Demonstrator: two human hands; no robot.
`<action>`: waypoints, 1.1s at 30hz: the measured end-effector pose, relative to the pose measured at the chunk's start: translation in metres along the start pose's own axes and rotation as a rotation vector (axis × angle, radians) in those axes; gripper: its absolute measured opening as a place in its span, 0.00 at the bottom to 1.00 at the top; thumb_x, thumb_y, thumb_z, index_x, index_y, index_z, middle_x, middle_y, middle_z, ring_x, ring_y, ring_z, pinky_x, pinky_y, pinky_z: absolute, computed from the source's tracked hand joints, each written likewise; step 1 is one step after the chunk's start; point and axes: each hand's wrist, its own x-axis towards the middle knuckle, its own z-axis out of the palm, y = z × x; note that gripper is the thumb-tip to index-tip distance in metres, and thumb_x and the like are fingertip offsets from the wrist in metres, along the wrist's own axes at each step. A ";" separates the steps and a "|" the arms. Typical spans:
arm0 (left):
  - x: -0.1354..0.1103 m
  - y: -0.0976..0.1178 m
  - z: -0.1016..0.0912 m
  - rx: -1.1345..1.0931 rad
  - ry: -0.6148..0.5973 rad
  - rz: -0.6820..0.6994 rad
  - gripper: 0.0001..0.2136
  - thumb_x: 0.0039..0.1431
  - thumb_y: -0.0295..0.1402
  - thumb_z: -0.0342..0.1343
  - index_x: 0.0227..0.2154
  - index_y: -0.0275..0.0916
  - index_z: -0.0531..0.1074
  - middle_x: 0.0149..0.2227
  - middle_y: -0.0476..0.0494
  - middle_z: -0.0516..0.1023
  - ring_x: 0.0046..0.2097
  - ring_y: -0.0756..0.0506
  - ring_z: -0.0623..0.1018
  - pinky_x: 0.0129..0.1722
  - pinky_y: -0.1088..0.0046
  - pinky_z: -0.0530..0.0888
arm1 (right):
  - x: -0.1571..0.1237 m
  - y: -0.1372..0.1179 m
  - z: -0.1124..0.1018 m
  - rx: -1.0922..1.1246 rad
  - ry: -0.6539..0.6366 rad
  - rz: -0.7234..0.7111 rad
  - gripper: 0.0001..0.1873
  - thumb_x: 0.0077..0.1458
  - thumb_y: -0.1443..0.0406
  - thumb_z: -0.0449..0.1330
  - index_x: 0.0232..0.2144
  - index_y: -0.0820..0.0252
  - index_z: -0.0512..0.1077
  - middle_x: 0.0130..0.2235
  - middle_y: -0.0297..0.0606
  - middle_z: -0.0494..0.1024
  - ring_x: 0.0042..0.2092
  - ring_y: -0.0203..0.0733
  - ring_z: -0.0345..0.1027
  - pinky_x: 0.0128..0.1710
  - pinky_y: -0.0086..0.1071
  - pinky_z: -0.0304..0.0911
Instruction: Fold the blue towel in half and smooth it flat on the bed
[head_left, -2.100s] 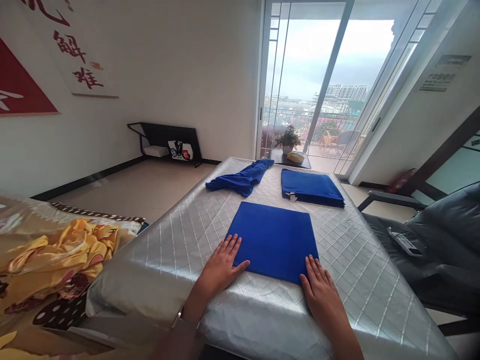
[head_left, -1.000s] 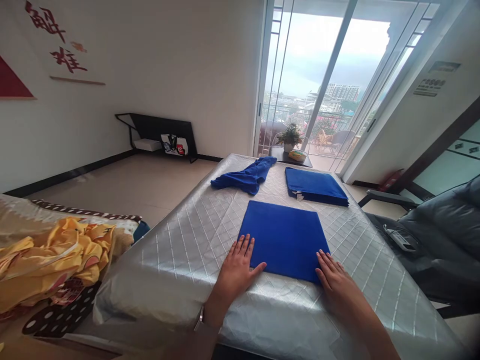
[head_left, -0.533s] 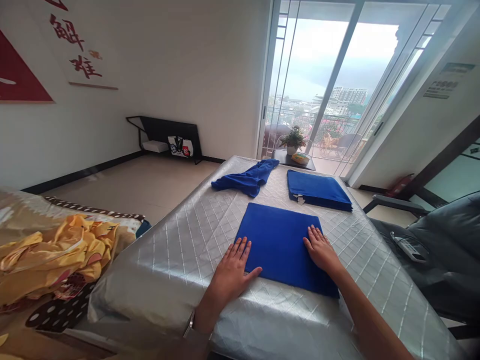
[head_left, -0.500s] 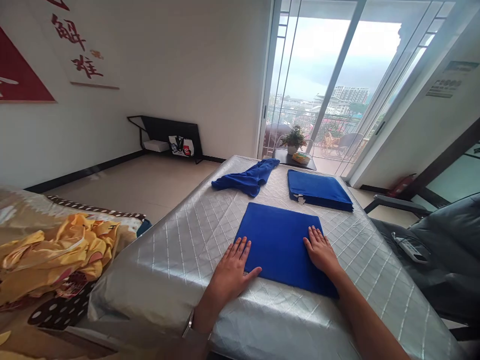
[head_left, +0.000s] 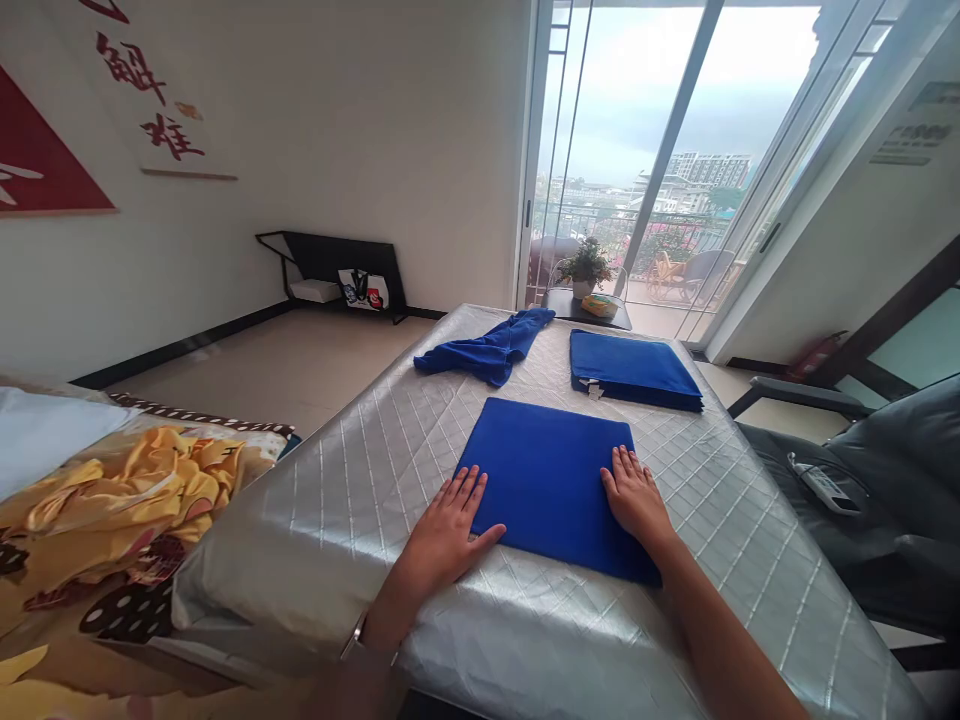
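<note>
A folded blue cloth [head_left: 551, 480] lies flat on the silver quilted table [head_left: 360, 480] in front of me. My left hand [head_left: 442, 535] rests open at its near left corner, fingers spread, fingertips on the cloth's edge. My right hand [head_left: 636, 495] lies open and flat on the cloth's right side. Farther back sits a stack of folded blue cloths [head_left: 631, 368] with a small white tag. To its left lies a crumpled blue cloth [head_left: 484, 350].
Yellow patterned bedding [head_left: 112, 510] lies at the left. A dark padded chair [head_left: 885, 480] with a remote control [head_left: 821, 485] stands at the right. Beyond the table are a small plant stand [head_left: 585, 285] and glass balcony doors.
My right hand has moved from the cloth's near right corner onto its right side and now lies flat there. My left hand has stayed at the near left corner.
</note>
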 end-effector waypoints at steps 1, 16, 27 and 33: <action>0.000 0.000 -0.002 0.004 -0.017 0.002 0.39 0.67 0.59 0.39 0.71 0.37 0.46 0.72 0.38 0.48 0.71 0.37 0.52 0.69 0.53 0.54 | -0.001 -0.001 -0.001 0.007 0.000 0.005 0.35 0.70 0.56 0.35 0.71 0.70 0.46 0.73 0.45 0.44 0.73 0.47 0.35 0.70 0.46 0.36; 0.108 0.110 -0.010 -0.076 -0.208 0.458 0.39 0.68 0.60 0.30 0.69 0.34 0.53 0.71 0.37 0.52 0.71 0.41 0.52 0.69 0.62 0.51 | -0.007 -0.003 -0.005 -0.077 0.051 -0.054 0.32 0.69 0.61 0.38 0.70 0.69 0.52 0.72 0.48 0.48 0.72 0.50 0.40 0.69 0.48 0.42; 0.137 0.112 0.033 -0.072 -0.098 0.369 0.40 0.69 0.57 0.25 0.69 0.30 0.51 0.71 0.35 0.50 0.72 0.43 0.48 0.70 0.62 0.44 | -0.004 -0.005 -0.005 -0.065 0.012 0.000 0.33 0.69 0.59 0.37 0.71 0.70 0.47 0.72 0.44 0.45 0.72 0.47 0.37 0.70 0.45 0.38; 0.125 0.048 0.013 -0.022 -0.138 0.205 0.39 0.69 0.58 0.26 0.70 0.32 0.50 0.72 0.36 0.48 0.72 0.41 0.47 0.70 0.59 0.45 | -0.003 -0.006 -0.005 -0.020 0.001 0.030 0.34 0.69 0.57 0.34 0.71 0.69 0.46 0.73 0.42 0.45 0.72 0.45 0.36 0.70 0.44 0.37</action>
